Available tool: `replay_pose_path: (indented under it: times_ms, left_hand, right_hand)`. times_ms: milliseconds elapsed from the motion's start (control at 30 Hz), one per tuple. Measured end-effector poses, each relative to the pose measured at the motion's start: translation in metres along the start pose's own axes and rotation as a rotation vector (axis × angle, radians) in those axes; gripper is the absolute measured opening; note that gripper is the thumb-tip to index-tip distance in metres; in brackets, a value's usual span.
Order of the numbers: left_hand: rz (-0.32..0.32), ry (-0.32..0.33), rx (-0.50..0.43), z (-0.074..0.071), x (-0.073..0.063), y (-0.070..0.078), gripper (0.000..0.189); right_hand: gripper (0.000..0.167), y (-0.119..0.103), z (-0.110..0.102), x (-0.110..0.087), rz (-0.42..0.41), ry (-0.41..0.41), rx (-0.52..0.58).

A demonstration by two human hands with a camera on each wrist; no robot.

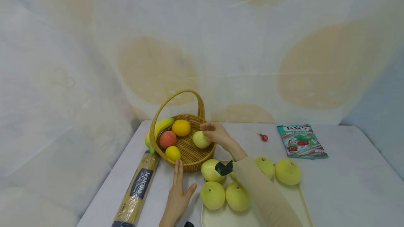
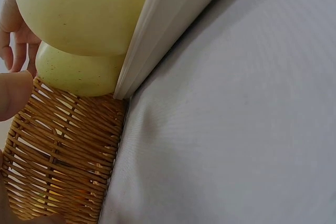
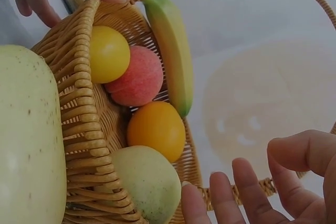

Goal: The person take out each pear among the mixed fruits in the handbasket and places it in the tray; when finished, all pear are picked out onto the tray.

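A wicker basket [image 1: 192, 166] with a tall arched handle holds a red peach [image 1: 168, 139], an orange [image 1: 181, 128], a lemon-yellow round fruit [image 1: 173, 153] and a pale green apple-like fruit [image 1: 200, 140]. My right hand [image 1: 219, 136] is over the basket's right side, fingertips right at the pale green fruit; the right wrist view shows its fingers spread apart and not wrapped round it. With fingers extended, my left hand [image 1: 178, 199] touches the front rim below the yellow fruit. A banana [image 3: 176, 59] lies along the basket's left side.
A cream tray [image 1: 295, 204] with several large yellow-green fruits [image 1: 213, 195] stands at front right, partly under my right sleeve. Packed spaghetti [image 1: 139, 188] lies left of the basket. Behind the tray are a red lollipop [image 1: 263, 137] and a green candy bag [image 1: 301, 142].
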State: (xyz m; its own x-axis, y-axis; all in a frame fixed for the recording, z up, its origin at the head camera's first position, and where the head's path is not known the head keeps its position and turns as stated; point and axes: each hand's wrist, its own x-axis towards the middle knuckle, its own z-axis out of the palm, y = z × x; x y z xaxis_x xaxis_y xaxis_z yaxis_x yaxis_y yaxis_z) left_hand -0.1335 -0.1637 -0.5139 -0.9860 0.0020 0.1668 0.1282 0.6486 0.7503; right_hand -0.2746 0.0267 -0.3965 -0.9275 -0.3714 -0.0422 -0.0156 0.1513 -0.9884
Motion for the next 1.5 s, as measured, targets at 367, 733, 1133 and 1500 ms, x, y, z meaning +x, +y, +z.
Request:
replay_pose_path:
  times_ms: [367, 733, 1133, 1500]
  left_hand:
    - [0.008, 0.004, -0.002, 0.002, 0.000, -0.002, 0.087]
    - [0.000, -0.005, 0.003, 0.001, 0.001, 0.001, 0.089]
    - [-0.015, -0.017, -0.004, -0.001, 0.000, 0.004, 0.088]
    - [0.016, 0.009, -0.008, -0.001, -0.001, 0.002, 0.089]
  right_hand:
    - [0.035, 0.004, 0.004, 0.003, 0.012, 0.021, -0.016]
    - [0.033, 0.004, 0.007, 0.012, 0.003, 0.056, -0.109]
    - [0.039, 0.012, 0.013, 0.018, -0.009, 0.075, -0.155]
    - [0.044, 0.009, 0.022, 0.033, 0.005, 0.069, -0.249]
